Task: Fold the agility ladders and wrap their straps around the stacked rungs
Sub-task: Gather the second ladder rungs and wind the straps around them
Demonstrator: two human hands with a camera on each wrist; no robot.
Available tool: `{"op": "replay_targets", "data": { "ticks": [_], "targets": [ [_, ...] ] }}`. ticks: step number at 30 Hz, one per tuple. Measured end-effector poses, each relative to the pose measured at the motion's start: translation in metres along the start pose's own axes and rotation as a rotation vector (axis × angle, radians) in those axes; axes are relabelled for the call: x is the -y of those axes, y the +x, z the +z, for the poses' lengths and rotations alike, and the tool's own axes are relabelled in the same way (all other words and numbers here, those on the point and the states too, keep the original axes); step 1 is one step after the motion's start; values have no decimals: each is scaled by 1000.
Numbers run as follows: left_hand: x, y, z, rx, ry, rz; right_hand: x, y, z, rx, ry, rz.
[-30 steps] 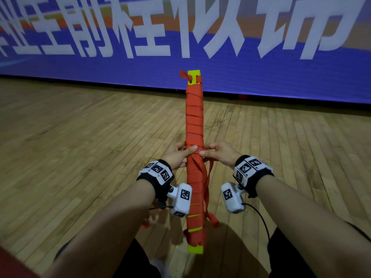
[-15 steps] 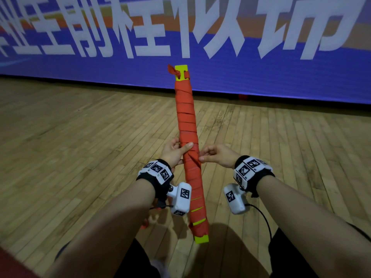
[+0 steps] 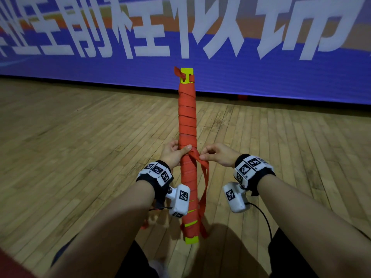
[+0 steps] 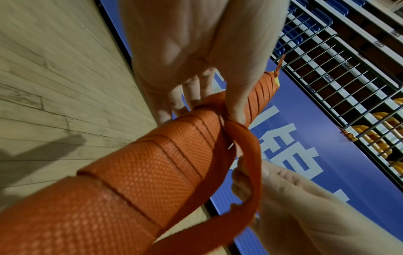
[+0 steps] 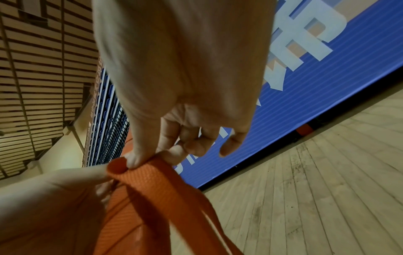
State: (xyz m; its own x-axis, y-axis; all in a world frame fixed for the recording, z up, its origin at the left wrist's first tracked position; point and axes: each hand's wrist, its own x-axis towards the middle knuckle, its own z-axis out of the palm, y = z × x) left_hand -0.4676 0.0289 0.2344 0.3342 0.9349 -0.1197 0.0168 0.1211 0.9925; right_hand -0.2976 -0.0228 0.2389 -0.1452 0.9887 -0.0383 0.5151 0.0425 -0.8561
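Above wooden floor (image 3: 80, 157), orange strap-wrapped rungs (image 3: 187, 121), yellow ends

A wooden plank floor (image 3: 80, 147) (pale, scuffed boards) runs to a blue banner (image 3: 261, 77) standing at its far edge.

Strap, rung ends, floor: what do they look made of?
Strap: woven webbing, probably nylon or polyester; a matte orange-red band with a visible basket-weave texture that bends limply where the right hand pinches it.
Rung ends: likely moulded plastic; smooth, flat yellow-green with a cut slot.
Floor: wood strips, worn semi-matte finish, visible plank seams and scuffs.
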Motion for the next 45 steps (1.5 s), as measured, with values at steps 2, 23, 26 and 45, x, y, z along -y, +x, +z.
{"op": "replay_targets", "data": {
  "ticks": [2,23,26,45],
  "targets": [
    [1,2,-1,-15,18,3,1,0,-2,-15,1,-23],
    [4,6,1,108,-9,-52,-15,0,-7,-208,30,-16],
    [3,7,1,133,5,-60,-16,-1,-7,-235,30,-46],
    [-3,4,1,229,-28,-77,-24,4,-11,-71,80,59]
  ]
}}
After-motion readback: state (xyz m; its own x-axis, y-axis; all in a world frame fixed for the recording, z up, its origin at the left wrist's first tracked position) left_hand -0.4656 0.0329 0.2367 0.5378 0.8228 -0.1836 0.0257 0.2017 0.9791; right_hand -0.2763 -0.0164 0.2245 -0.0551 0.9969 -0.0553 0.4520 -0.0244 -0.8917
